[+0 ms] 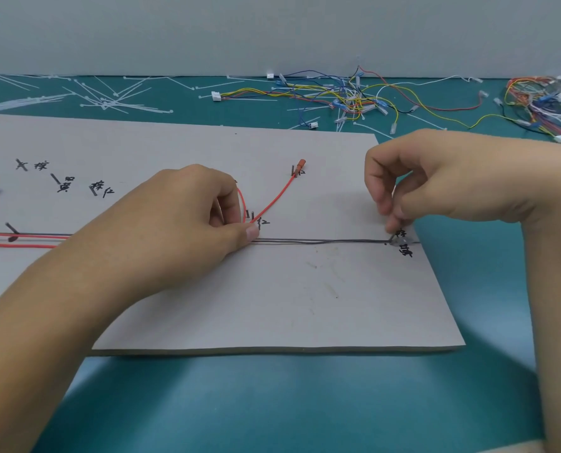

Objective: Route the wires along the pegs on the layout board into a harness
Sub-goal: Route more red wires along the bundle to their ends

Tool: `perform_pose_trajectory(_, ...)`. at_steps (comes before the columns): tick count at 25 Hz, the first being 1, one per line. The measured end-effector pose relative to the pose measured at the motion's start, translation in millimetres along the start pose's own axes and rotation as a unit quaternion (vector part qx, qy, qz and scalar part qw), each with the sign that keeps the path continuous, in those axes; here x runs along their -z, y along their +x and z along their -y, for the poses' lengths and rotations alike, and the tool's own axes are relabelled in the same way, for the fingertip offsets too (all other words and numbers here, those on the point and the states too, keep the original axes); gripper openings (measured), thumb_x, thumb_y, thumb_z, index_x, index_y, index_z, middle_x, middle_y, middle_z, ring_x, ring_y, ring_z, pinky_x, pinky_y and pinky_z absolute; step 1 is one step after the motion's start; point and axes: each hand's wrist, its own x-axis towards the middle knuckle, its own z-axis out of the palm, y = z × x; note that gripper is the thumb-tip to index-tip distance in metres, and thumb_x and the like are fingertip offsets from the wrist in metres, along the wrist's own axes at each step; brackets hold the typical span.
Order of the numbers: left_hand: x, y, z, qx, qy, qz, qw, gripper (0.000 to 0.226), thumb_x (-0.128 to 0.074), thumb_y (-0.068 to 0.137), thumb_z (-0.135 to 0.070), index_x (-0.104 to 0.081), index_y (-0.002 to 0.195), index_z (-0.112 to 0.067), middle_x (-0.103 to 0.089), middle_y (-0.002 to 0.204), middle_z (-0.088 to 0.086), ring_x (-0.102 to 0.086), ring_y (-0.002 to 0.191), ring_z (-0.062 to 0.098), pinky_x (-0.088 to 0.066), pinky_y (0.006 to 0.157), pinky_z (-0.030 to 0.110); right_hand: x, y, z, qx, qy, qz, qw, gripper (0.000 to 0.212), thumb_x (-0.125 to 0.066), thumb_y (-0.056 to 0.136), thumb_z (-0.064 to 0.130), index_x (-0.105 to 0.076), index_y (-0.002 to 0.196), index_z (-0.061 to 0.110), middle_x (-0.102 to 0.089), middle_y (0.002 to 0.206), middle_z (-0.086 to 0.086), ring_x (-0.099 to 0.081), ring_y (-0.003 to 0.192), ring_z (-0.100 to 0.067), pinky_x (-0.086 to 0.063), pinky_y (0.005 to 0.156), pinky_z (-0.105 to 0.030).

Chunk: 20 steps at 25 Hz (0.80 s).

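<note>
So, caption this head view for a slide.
Left hand holds the red wire on the board; right hand pinches the dark wire.

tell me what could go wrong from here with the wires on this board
1. The grey wires run straight between the left hand and the right hand, whose fingers pinch the clear terminal near the layout board edge. A slip there could let them spring back slack.
2. The red wire, gripped by the left hand, bows loosely up to the far peg. A tug might pull it off.
</note>
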Motion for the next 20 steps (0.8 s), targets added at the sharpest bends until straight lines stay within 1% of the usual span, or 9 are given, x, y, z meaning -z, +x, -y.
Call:
perform_pose_trajectory(1,1,0,0,0.000,-0.002,-0.003,1.000,0.026,-0.069,0.084,-0.050,-0.064,0.072,-0.028,-0.065,0.069,-0.020,-0.058,0.061,-0.002,-0.034,0.053,0.027,-1,1,1,0.000,0.001,-0.022,1.000,0.040,-0.055,0.080,-0.013,-0.063,0.074,0.027,-0.073,0.080,0.002,-0.078,0.074,-0.017,-0.058,0.081,-0.050)
perform_pose_trajectory(4,5,4,4,0.005,0.004,-0.039,0.999,0.022,-0.065,0.090,-0.044,-0.064,0.074,-0.028,-0.065,0.064,-0.009,-0.057,0.056,0.005,-0.035,0.052,0.026,-8,8,11,0.015,-0.010,-0.086,0.996,0.032,-0.054,0.080,-0.003,-0.064,0.078,0.028,-0.072,0.077,0.006,-0.074,0.075,-0.017,-0.060,0.078,-0.049)
perform_pose_trajectory(7,8,7,8,0.020,0.006,-0.064,0.998,0.016,-0.065,0.092,-0.036,-0.064,0.076,-0.030,-0.066,0.070,-0.009,-0.058,0.058,0.003,-0.035,0.052,0.025,-29,14,35,0.061,-0.018,-0.110,0.992,0.027,-0.055,0.081,0.004,-0.066,0.082,0.028,-0.068,0.080,0.009,-0.068,0.079,-0.013,-0.055,0.072,-0.035)
perform_pose_trajectory(9,5,9,9,0.025,0.000,-0.066,0.997,0.011,-0.066,0.091,-0.033,-0.064,0.081,-0.032,-0.067,0.076,-0.011,-0.061,0.064,0.004,-0.037,0.053,0.026,-49,16,51,0.103,-0.023,-0.100,0.989,0.023,-0.059,0.085,0.011,-0.070,0.094,0.030,-0.064,0.088,0.012,-0.061,0.080,-0.009,-0.048,0.071,-0.026)
perform_pose_trajectory(10,4,10,9,0.026,-0.003,-0.062,0.998,0.007,-0.067,0.091,-0.032,-0.065,0.084,-0.033,-0.067,0.078,-0.012,-0.062,0.068,0.006,-0.040,0.055,0.026,-59,18,58,0.125,-0.034,-0.093,0.987,0.021,-0.062,0.088,0.017,-0.071,0.101,0.030,-0.062,0.092,0.012,-0.058,0.081,-0.008,-0.046,0.073,-0.025)
perform_pose_trajectory(12,3,11,10,0.024,-0.005,-0.052,0.998,0.004,-0.068,0.090,-0.029,-0.066,0.091,-0.032,-0.068,0.081,-0.014,-0.063,0.073,0.006,-0.044,0.059,0.026,-79,23,70,0.141,-0.069,-0.085,0.984,0.018,-0.064,0.094,0.035,-0.071,0.109,0.028,-0.055,0.094,0.009,-0.051,0.085,-0.013,-0.044,0.077,-0.031)
perform_pose_trajectory(14,0,12,11,0.026,-0.004,-0.055,0.998,0.008,-0.069,0.090,-0.026,-0.067,0.095,-0.031,-0.068,0.082,-0.014,-0.062,0.075,0.004,-0.043,0.061,0.023,-92,27,80,0.115,-0.095,-0.097,0.984,0.022,-0.061,0.096,0.047,-0.067,0.103,0.027,-0.049,0.094,0.006,-0.050,0.090,-0.020,-0.046,0.077,-0.037)
perform_pose_trajectory(17,-3,14,10,0.024,-0.004,-0.066,0.998,0.009,-0.068,0.090,-0.020,-0.069,0.094,-0.028,-0.068,0.082,-0.012,-0.061,0.075,0.004,-0.043,0.062,0.022,-97,28,88,0.097,-0.105,-0.150,0.978,0.011,-0.061,0.097,0.036,-0.053,0.089,0.033,-0.052,0.097,0.006,-0.051,0.092,-0.024,-0.042,0.069,-0.036)
perform_pose_trajectory(20,-5,15,9,0.023,0.001,-0.075,0.997,0.012,-0.065,0.091,-0.016,-0.069,0.090,-0.027,-0.069,0.084,-0.006,-0.062,0.077,0.010,-0.047,0.065,0.027,-98,30,93,0.082,-0.142,-0.188,0.968,0.018,-0.063,0.092,0.025,-0.049,0.085,0.033,-0.051,0.092,0.006,-0.044,0.083,-0.026,-0.027,0.054,-0.030)
